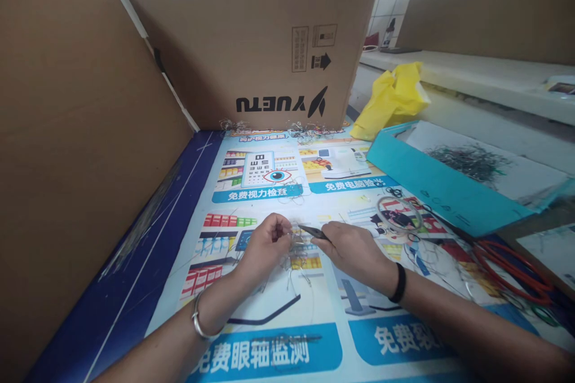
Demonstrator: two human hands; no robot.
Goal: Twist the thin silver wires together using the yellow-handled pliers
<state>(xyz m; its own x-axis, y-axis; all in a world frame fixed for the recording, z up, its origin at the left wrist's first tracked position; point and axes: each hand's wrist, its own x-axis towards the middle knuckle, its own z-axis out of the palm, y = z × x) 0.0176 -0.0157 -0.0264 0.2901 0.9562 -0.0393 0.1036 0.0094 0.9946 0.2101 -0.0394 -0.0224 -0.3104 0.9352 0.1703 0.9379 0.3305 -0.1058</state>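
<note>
Over the printed table sheet [269, 209], my left hand [269, 245] is closed in a pinch on a tangle of thin silvery wire [297, 245]. Loose strands of it hang below the fingers. My right hand [353, 249] grips a pair of dark pliers [313, 231], whose narrow jaws point left toward the wire. Whether the jaws touch the wire, I cannot tell. A silver bangle is on my left wrist and a black band on the right one.
Cardboard walls [251, 42] stand left and behind. To the right is a turquoise box [449, 191] with dark green wire pieces [471, 161], near a yellow bag [390, 102]. A clear ring [399, 214] and red-handled scissors [512, 269] lie nearer. Wire bits [309, 130] line the back wall.
</note>
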